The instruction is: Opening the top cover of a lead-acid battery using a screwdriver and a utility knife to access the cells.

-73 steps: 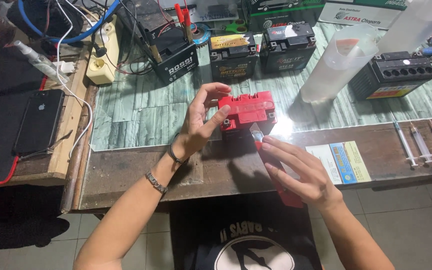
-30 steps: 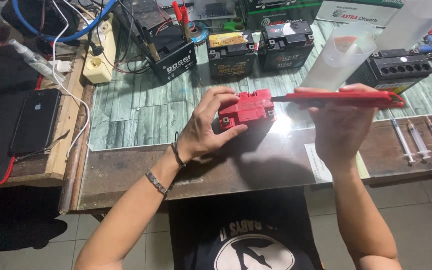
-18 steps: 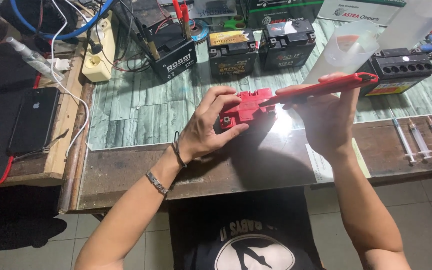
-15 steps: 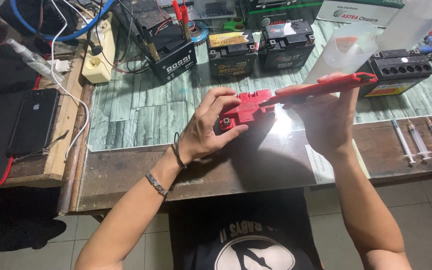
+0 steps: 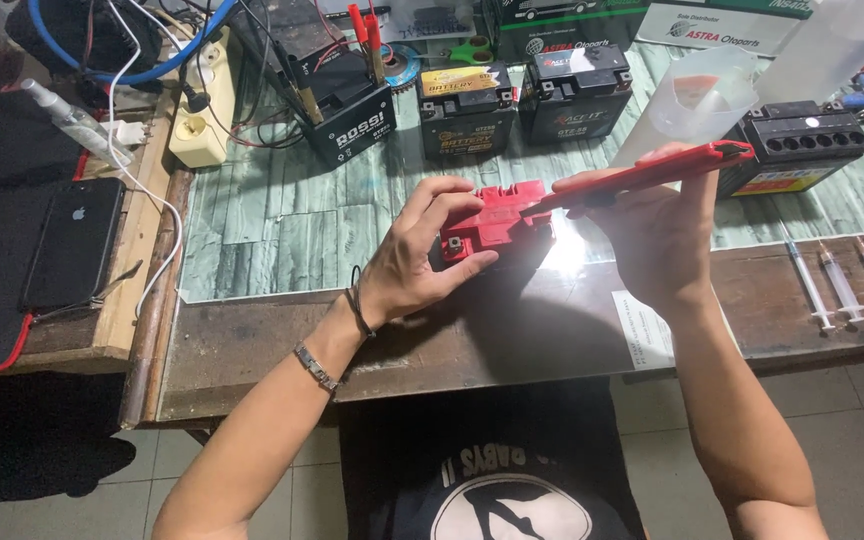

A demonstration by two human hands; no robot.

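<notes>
On the glass-topped workbench [image 5: 252, 340], a small red-topped battery [image 5: 492, 220] is being steadied by the left hand [image 5: 417, 265], fingers curled around it. A long red strip [image 5: 642, 175], flat a second ago, is being tilted down onto the battery top by the right hand [image 5: 657, 235], fingers clasping it.

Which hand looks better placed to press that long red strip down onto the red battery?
The right hand, probably: it already holds the red strip, one end resting on the red battery. The left hand grips the battery, steadying it.
</notes>
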